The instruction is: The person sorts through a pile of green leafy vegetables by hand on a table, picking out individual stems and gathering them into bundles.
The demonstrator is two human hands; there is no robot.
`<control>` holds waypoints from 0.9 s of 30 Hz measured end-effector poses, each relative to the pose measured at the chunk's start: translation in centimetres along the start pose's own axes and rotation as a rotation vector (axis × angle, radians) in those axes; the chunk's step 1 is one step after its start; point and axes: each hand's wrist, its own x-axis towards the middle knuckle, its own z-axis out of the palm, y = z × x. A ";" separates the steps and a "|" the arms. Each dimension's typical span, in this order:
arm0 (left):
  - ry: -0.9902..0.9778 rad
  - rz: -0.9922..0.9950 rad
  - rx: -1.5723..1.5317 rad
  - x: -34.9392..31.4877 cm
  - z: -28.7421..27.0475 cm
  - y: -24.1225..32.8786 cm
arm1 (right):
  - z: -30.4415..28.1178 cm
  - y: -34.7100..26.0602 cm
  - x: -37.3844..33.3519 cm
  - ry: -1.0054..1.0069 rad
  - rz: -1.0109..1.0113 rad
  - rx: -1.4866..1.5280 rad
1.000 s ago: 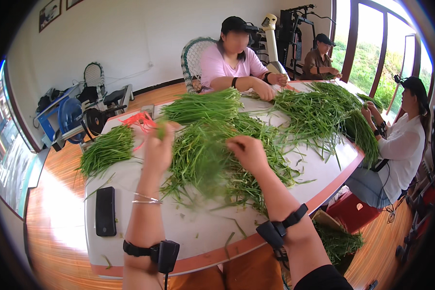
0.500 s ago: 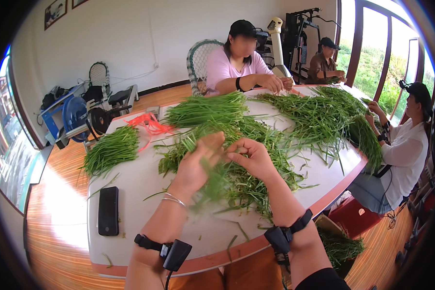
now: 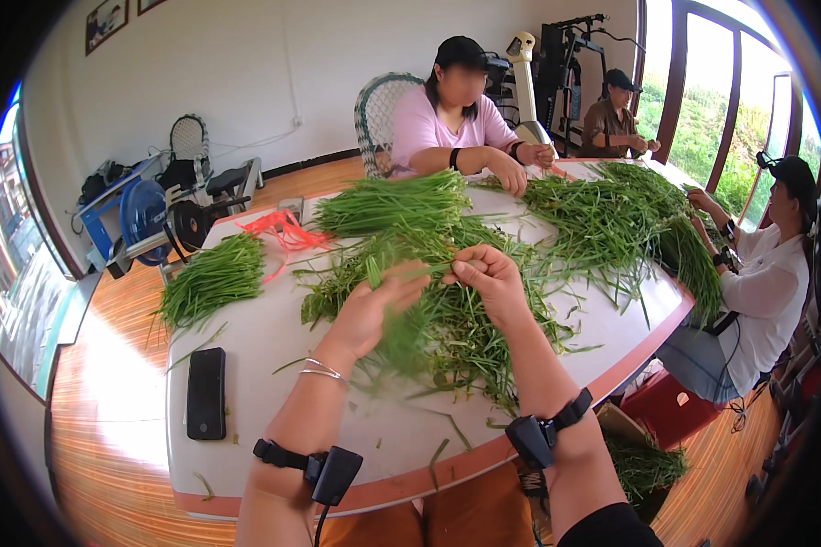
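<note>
My left hand [image 3: 380,308] is closed around a small bunch of green chives [image 3: 405,339], whose leaves hang blurred below the palm. Close by on its right, my right hand [image 3: 491,282] pinches the stem ends of the chives with thumb and forefinger. Both hands are over a loose, tangled heap of chives [image 3: 483,351] in the middle of the table. Beyond them lies a neat stack of chives [image 3: 388,206] with the stems lined up. A smaller tidy bundle [image 3: 213,284] sits at the table's left side.
Pink-red plastic ties [image 3: 287,230] lie beside the left bundle. A black phone [image 3: 206,394] rests on the white table [image 3: 274,410] at the near left. Three other people sit around the table's far and right sides, with another chive pile [image 3: 593,219] before them.
My right hand has moved slightly right and up, still pinching stems beside my left hand. The person in pink has moved their hands apart.
</note>
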 end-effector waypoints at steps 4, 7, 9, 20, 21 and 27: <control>0.022 0.136 0.060 -0.1 1.6 0.8 | 1.5 1.0 0.0 0.049 0.040 -0.121; 0.083 0.271 0.074 -0.2 1.7 0.6 | 3.5 0.6 -0.4 0.009 0.126 -0.039; 0.150 0.371 0.025 0.0 1.3 0.2 | 3.5 0.6 -0.6 -0.048 0.115 -0.076; 0.484 0.085 0.106 -0.1 -1.3 2.6 | 1.7 0.9 -1.3 -0.425 0.245 -1.465; 0.485 0.085 0.105 -0.2 -1.4 2.5 | 1.8 0.3 -1.1 -0.426 0.245 -1.466; 0.323 0.021 0.035 -0.3 -1.8 2.3 | -0.7 -1.9 -0.2 0.101 -0.178 -0.921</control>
